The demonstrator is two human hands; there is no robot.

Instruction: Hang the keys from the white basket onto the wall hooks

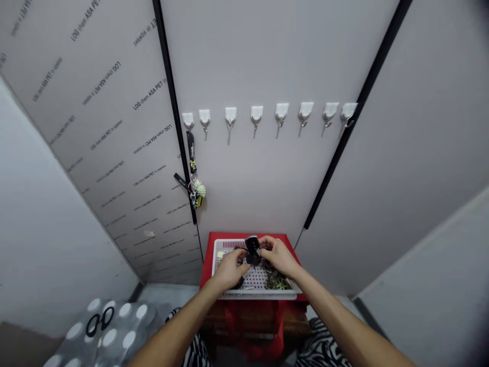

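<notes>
Left hand (229,268) and right hand (279,256), fingers curled, together grip a black fob (252,247) over a white basket (256,295) on a red stand (208,265). Behind: eight wall hooks (256,114), the leftmost bearing a lanyard (192,153). The left panel (114,153) reads "LOG chem ASA PET".

Wall (260,193) close behind basket (260,294). Open room above basket, up to hooks (256,114). Key bunch (196,191) hangs from far-left hook (188,120), blocks it.

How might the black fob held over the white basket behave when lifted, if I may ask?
The black fob looks small and rigid, so probably light. Its glossy top may be slippery; left hand and right hand steady it.
</notes>
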